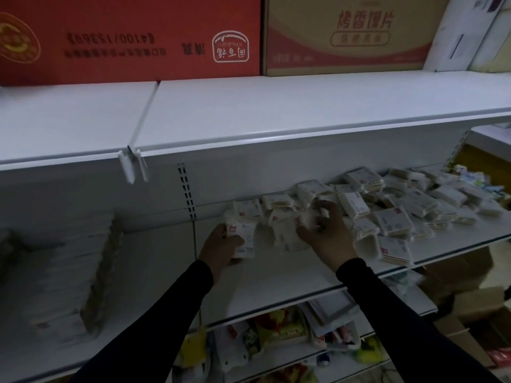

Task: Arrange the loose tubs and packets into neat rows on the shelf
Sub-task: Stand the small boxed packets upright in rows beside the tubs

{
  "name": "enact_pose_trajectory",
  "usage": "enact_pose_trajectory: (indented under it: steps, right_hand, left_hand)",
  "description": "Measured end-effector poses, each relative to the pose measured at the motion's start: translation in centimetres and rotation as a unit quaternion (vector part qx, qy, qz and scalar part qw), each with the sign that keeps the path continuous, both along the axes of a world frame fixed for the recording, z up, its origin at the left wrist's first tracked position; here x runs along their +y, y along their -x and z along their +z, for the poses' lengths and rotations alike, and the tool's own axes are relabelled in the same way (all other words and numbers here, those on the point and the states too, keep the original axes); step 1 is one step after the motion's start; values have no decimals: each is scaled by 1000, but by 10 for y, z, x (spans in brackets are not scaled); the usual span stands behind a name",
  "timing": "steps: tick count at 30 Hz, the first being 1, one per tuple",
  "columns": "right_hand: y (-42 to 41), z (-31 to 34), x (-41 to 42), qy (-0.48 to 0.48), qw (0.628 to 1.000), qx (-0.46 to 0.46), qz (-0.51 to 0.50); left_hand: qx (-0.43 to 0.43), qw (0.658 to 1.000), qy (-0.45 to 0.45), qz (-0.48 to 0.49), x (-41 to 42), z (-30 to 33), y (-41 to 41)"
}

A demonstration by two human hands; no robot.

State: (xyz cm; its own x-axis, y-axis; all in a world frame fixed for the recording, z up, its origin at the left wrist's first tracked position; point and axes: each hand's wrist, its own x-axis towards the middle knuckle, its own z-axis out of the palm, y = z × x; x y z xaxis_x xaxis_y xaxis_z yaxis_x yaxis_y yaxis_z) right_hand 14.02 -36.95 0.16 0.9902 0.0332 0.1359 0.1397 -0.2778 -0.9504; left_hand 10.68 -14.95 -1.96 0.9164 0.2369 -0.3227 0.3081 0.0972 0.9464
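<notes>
**Both hands at the near end of the heap, one packet taken up**

The white packets [392, 211] lie in a loose heap across the right half of the middle shelf [276, 283], tilted every way and overlapping, running from the centre of the frame to its right edge. The left hand [221, 247] grips one packet [242, 236] at the heap's left end, thumb in front and fingers behind, holding it upright; I judge that is to stand it on edge where a row could begin, since bare shelf lies just left of it. The right hand [326, 233] sits just beside, fingers curled down over the next packets, apparently holding a few; the blur keeps me from telling exactly which. It seems placed to gather them toward the left hand.

At the left of the frame a tidy stack of flat white packs [69, 272] fills the neighbouring bay. Above, on the upper shelf [276, 106], stand a red carton [130, 37] at upper left and a brown carton [348, 34] beside it. Below, a lower shelf holds colourful bags [276, 327], jumbled. No tubs that I can make out.
</notes>
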Motion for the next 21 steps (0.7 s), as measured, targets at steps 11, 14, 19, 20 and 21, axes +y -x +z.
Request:
enact_pose_trajectory:
  steps: [11, 14, 19, 20, 21]
  right_hand:
    - [-10, -13, 88, 86, 987, 19, 132]
    - [-16, -14, 105, 138, 981, -17, 132]
    - [-53, -28, 122, 416, 893, -49, 164]
    - [-57, -31, 127, 482, 855, -53, 183]
    - [-58, -33, 131, 533, 821, -62, 194]
  left_hand:
    - [23, 991, 110, -71, 29, -4, 30]
    - [18, 994, 102, -39, 43, -7, 40]
    - [16, 997, 55, 46, 68, -10, 55]
    - [11, 997, 48, 60, 72, -11, 57]
    - [8, 997, 43, 69, 76, -12, 60]
